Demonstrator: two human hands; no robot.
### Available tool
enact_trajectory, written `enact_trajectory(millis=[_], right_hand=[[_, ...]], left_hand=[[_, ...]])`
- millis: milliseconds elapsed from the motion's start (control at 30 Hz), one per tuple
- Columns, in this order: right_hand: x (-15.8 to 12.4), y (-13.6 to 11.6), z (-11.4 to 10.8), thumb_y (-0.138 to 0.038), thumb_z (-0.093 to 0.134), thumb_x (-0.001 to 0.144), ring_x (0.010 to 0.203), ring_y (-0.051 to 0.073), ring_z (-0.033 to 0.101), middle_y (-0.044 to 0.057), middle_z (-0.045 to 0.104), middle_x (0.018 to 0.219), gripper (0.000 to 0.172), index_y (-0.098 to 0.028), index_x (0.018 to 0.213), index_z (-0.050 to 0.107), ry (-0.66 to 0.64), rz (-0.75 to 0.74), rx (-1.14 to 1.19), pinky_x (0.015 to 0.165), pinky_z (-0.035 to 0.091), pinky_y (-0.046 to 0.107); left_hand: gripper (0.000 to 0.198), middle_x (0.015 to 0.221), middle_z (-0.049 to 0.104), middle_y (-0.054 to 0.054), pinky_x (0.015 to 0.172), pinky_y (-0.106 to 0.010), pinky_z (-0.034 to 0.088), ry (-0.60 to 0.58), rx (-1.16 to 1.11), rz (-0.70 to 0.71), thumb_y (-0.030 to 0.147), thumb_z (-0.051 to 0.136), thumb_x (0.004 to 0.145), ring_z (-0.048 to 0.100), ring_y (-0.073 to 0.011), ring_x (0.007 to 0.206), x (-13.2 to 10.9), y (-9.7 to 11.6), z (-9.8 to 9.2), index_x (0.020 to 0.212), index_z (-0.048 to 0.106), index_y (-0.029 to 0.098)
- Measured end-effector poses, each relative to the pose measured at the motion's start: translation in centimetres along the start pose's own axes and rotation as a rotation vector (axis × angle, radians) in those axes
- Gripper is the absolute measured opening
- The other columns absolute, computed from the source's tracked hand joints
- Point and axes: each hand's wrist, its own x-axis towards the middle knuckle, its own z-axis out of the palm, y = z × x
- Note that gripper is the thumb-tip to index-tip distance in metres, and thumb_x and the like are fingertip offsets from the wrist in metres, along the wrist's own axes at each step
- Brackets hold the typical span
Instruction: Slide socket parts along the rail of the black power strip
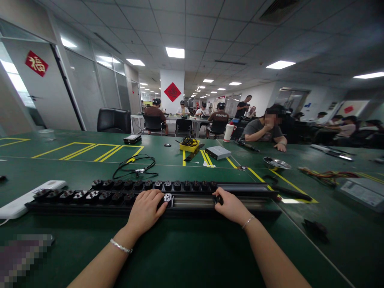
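A long black power-track rail (193, 202) lies across the table just in front of me, with a row of small black socket blocks (79, 195) filling its left part. My left hand (146, 206) is closed round a block with a pale face (167, 197), at the right end of that row. Farther right, my right hand (233, 206) pinches a small black socket block (220, 199) over the bare stretch of the rail. Its fingers hide much of that block. Behind lies a second black rail (246, 187) with its own row of blocks (158, 184).
Beyond the rails lie a coiled black cable (135, 166), a yellow box (189, 146), a grey drive unit (218, 152) and a metal dish (276, 163). A white power strip (33, 198) is at left, a power supply (364, 192) at right. A person (264, 130) sits across the table.
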Motion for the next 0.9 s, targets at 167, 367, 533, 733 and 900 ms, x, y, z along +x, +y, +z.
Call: enact_trajectory(millis=[167,367,533,733,900], right_hand=[[0.0,-0.02,-0.07,-0.017,0.05,0.065,0.092,0.018,0.054,0.005,0.061,0.099,0.026,-0.021,0.091,0.052,-0.011,0.014,0.008,0.077,0.036,0.025],[0.06,0.34,0.07,-0.017,0.05,0.065,0.09,0.018,0.055,0.005,0.061,0.099,0.026,-0.021,0.09,0.051,-0.006,0.016,0.017,0.076,0.036,0.024],[0.12,0.41,0.04,-0.017,0.05,0.065,0.092,0.018,0.055,0.005,0.062,0.099,0.024,-0.021,0.088,0.05,-0.007,0.014,0.038,0.077,0.037,0.024],[0.05,0.12,-0.21,-0.016,0.049,0.064,0.093,0.018,0.056,0.006,0.062,0.099,0.023,-0.021,0.086,0.05,-0.01,0.015,0.043,0.078,0.037,0.024],[0.04,0.32,-0.16,-0.016,0.049,0.063,0.092,0.017,0.056,0.006,0.062,0.1,0.023,-0.021,0.086,0.049,-0.002,0.01,0.054,0.077,0.037,0.024]], left_hand=[[0.027,0.101,0.061,-0.006,0.083,-0.037,0.038,0.004,-0.007,-0.005,0.039,0.041,0.086,0.055,-0.021,0.095,0.04,0.06,-0.1,0.097,0.057,0.021],[0.027,0.103,0.061,-0.006,0.084,-0.038,0.038,-0.019,-0.009,-0.012,0.04,0.041,0.086,0.054,-0.0211,0.096,-0.02,-0.13,0.15,0.099,0.057,0.021],[0.026,0.102,0.061,-0.006,0.084,-0.037,0.038,-0.005,-0.01,-0.006,0.039,0.042,0.086,0.054,-0.0209,0.096,-0.01,-0.08,0.19,0.098,0.057,0.021],[0.026,0.102,0.061,-0.006,0.084,-0.037,0.038,-0.006,-0.008,-0.004,0.039,0.041,0.086,0.054,-0.021,0.096,-0.01,-0.08,0.12,0.097,0.057,0.021],[0.025,0.102,0.061,-0.005,0.084,-0.037,0.037,-0.008,-0.009,-0.006,0.039,0.042,0.086,0.054,-0.0209,0.096,0.01,-0.09,0.1,0.097,0.057,0.022]])
